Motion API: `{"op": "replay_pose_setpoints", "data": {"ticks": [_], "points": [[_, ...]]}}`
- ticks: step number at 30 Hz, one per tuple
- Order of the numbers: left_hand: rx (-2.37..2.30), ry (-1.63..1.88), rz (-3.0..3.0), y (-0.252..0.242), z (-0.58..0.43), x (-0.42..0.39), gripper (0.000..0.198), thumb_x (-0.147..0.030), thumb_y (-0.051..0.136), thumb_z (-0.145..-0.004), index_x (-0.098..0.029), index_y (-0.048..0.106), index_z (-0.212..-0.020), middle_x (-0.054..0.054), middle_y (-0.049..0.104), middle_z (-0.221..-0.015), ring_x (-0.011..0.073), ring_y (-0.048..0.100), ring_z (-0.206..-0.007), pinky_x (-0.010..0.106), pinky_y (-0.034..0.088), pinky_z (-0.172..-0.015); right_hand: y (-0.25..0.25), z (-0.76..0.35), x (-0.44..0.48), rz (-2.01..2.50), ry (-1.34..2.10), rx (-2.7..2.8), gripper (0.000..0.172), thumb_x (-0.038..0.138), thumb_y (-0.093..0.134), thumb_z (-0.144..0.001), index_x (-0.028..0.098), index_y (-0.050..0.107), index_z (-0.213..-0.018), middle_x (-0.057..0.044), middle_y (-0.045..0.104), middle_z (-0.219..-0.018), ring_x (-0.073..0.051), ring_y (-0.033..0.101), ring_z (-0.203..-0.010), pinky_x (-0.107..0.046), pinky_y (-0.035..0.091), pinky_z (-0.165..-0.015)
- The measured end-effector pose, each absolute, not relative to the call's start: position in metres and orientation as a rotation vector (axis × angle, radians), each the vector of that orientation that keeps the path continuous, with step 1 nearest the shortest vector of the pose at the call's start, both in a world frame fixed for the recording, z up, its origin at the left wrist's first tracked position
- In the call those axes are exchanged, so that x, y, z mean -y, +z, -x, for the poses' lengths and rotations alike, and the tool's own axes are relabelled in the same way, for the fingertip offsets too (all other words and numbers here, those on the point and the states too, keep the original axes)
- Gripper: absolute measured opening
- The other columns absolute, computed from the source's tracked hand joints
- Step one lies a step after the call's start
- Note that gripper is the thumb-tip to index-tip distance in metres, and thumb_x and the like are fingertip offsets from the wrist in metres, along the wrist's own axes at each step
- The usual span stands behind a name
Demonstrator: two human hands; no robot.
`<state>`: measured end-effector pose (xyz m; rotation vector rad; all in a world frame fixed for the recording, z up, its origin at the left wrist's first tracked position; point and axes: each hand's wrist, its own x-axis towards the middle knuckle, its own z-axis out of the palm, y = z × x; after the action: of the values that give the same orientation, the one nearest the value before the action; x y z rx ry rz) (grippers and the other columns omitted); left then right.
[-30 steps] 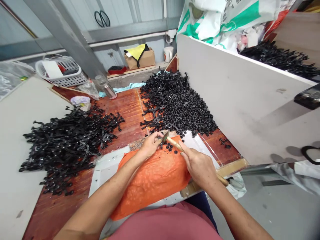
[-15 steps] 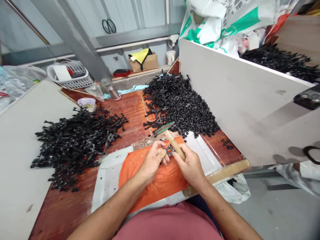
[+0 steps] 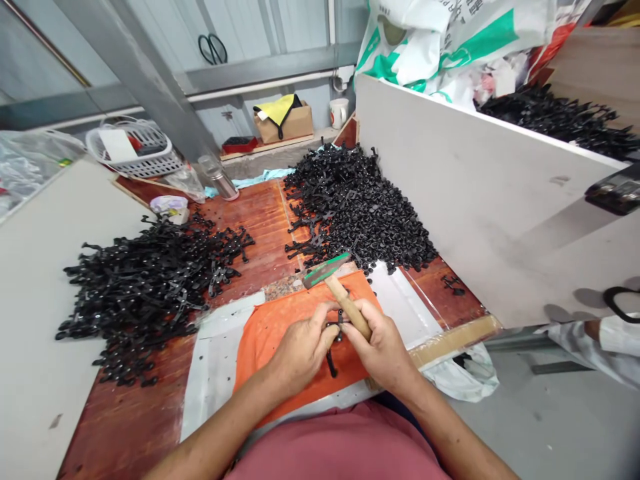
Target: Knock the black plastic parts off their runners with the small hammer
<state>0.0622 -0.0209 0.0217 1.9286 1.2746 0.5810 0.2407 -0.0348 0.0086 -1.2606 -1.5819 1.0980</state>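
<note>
Over the orange cloth, my left hand pinches a small black plastic part, one arm of which points down below the fingers. My right hand is wrapped round the wooden handle of a hammer, whose green-edged head points up and left. Its thumb and fingertips also meet the black part beside my left fingertips. The middle of the part is hidden by the fingers. Beyond the hammer lies a heap of black parts; another heap of black parts lies at the left.
Grey boards wall the table's right side, with a similar board at left. A metal flask, a white basket, a cardboard box and a mug stand at the back. A few loose parts lie right.
The black part has turned between my fingers, and an arm of it now hangs downward. Both hands and the hammer have shifted slightly down, with the hammer head a little lower and to the left.
</note>
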Motion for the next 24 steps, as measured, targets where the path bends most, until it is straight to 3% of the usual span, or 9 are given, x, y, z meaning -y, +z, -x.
{"op": "replay_pose_setpoints", "data": {"ticks": [3,6,8,12,18,24], "points": [[-1.195,0.562,-1.744,0.016,-0.062,0.017,0.037,-0.031,0.050,-0.098,-0.026,0.062,-0.133,-0.001,0.062,-0.065,0.0179,0.054,-0.055,0.027,0.038,-0.060,0.003,-0.247,0.038,1.288,1.126,1.539,0.009,0.028,0.054,-0.095,0.023,0.059,-0.101,0.002,0.065,-0.088,-0.016,0.060,-0.080,-0.025,0.047,-0.074],[-1.206,0.612,-1.724,0.013,-0.056,0.002,0.032,-0.034,0.051,-0.097,-0.026,0.069,-0.122,0.001,0.067,-0.072,0.0192,0.060,-0.065,0.026,0.042,-0.065,-0.006,-0.266,0.043,1.405,1.069,1.464,0.018,0.036,0.055,-0.097,0.023,0.062,-0.107,0.001,0.068,-0.096,-0.017,0.062,-0.084,-0.026,0.047,-0.076],[-1.222,0.624,-1.750,0.012,-0.052,-0.012,0.030,-0.035,0.050,-0.098,-0.026,0.070,-0.117,0.002,0.069,-0.079,0.0198,0.063,-0.072,0.027,0.043,-0.070,-0.015,-0.284,0.048,1.521,0.984,1.397,0.021,0.040,0.055,-0.097,0.023,0.062,-0.106,0.001,0.068,-0.092,-0.017,0.060,-0.078,-0.026,0.046,-0.072],[-1.324,0.597,-1.859,0.004,-0.049,-0.034,0.025,-0.035,0.047,-0.099,-0.027,0.064,-0.114,-0.002,0.062,-0.070,0.0180,0.057,-0.064,0.026,0.038,-0.067,-0.036,-0.314,0.058,1.672,0.896,1.340,0.025,0.046,0.058,-0.095,0.023,0.062,-0.099,0.000,0.067,-0.085,-0.019,0.062,-0.077,-0.028,0.047,-0.070],[-1.534,0.493,-2.001,-0.011,-0.061,-0.049,0.020,-0.036,0.039,-0.103,-0.027,0.055,-0.095,-0.001,0.058,-0.070,0.0203,0.057,-0.067,0.026,0.032,-0.066,-0.055,-0.322,0.064,1.703,0.909,1.392,0.024,0.044,0.056,-0.094,0.022,0.064,-0.100,0.000,0.068,-0.082,-0.020,0.064,-0.077,-0.030,0.048,-0.072],[-1.667,0.412,-2.069,-0.019,-0.069,-0.052,0.021,-0.035,0.037,-0.104,-0.026,0.054,-0.095,0.000,0.056,-0.069,0.0212,0.056,-0.064,0.027,0.028,-0.063,-0.056,-0.319,0.063,1.727,0.916,1.451,0.025,0.043,0.055,-0.095,0.022,0.065,-0.104,0.003,0.065,-0.076,-0.018,0.061,-0.071,-0.029,0.047,-0.069]]}}
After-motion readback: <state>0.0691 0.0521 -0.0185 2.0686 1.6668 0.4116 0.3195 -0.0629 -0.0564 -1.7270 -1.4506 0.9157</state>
